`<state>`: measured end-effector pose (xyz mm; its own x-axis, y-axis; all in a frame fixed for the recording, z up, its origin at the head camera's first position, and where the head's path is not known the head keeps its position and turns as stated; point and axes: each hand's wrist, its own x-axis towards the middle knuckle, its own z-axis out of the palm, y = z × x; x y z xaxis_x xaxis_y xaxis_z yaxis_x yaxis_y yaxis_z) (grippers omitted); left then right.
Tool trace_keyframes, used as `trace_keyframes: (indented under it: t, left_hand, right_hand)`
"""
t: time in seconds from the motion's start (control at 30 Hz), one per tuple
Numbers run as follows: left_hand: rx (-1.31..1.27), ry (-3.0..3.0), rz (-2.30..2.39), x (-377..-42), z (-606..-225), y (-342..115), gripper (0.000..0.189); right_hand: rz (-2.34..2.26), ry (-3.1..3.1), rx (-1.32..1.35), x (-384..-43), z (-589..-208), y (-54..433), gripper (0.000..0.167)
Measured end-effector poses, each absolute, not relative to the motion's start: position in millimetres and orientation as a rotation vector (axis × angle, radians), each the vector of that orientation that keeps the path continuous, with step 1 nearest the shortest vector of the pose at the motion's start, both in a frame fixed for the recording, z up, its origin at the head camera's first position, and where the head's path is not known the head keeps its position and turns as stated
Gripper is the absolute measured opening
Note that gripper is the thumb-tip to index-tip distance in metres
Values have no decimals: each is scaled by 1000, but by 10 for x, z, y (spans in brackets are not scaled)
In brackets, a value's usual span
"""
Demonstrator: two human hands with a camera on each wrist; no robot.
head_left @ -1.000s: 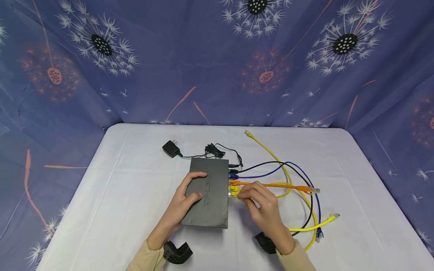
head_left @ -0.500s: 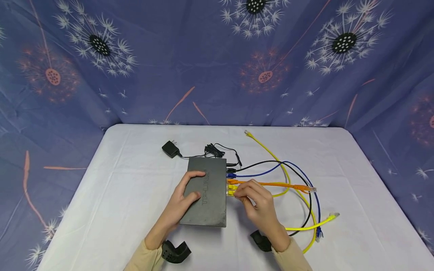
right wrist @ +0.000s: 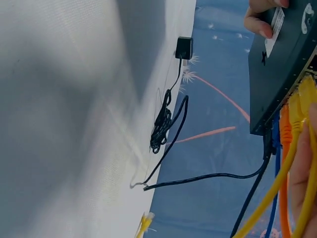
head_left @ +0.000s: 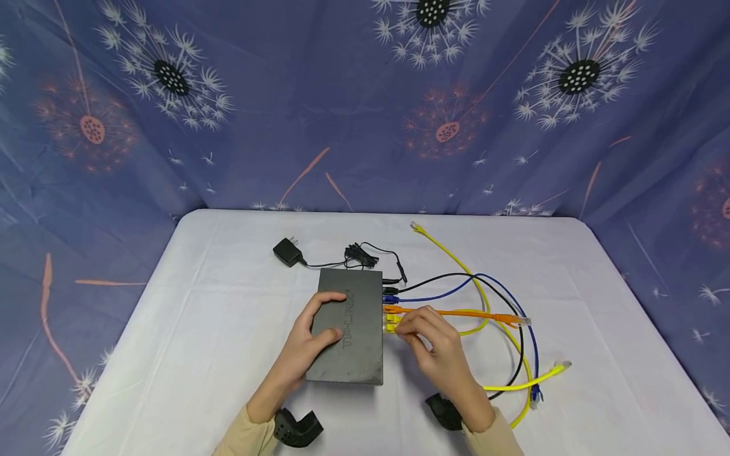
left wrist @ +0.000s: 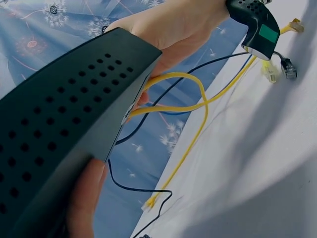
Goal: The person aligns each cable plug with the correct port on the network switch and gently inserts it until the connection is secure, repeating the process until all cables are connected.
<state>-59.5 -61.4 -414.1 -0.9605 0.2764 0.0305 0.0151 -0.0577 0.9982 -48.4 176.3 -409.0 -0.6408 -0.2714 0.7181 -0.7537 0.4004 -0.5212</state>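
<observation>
My left hand [head_left: 302,345] grips a dark grey TP-LINK network switch [head_left: 362,358], thumb and a finger on its top face. In the left wrist view the switch's perforated side [left wrist: 69,106] is tilted toward the camera. At the port side, my right hand [head_left: 439,348] pinches a yellow Ethernet cable by its plug [head_left: 390,328]. The right wrist view has this yellow plug [right wrist: 307,91] at a port, beside another yellow plug [right wrist: 295,110]; how deep it sits cannot be told. Orange [head_left: 392,310], blue [head_left: 390,299] and black [head_left: 390,291] plugs line the same side.
A black power adapter [head_left: 288,252] lies behind the switch, its bundled cord [head_left: 360,254] running to the port side. Loose cable ends spread over the right of the white table [head_left: 188,354], including a yellow one [head_left: 556,368]. Patterned blue cloth [head_left: 319,95] hangs behind.
The right hand and the pinched yellow plug are slightly nearer to the switch's port side. The switch shifts only a little, and the left hand keeps its grip.
</observation>
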Motion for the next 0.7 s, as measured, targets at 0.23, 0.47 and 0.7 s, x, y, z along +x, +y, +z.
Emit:
trace_keyframes:
  t: [0.23, 0.47, 0.7]
  left_hand:
    - [305, 1998, 2164, -591, -4155, -599, 52]
    - [296, 1975, 2185, -590, -4159, -589, 52]
    - [293, 1983, 2189, -587, -4163, -580, 52]
  right_hand:
    - [1199, -2153, 836, -445, -4109, 1806, 34]
    - [1189, -2122, 819, -414, -4123, 1852, 35]
    - [1188, -2114, 796, -379, -4091, 1913, 32]
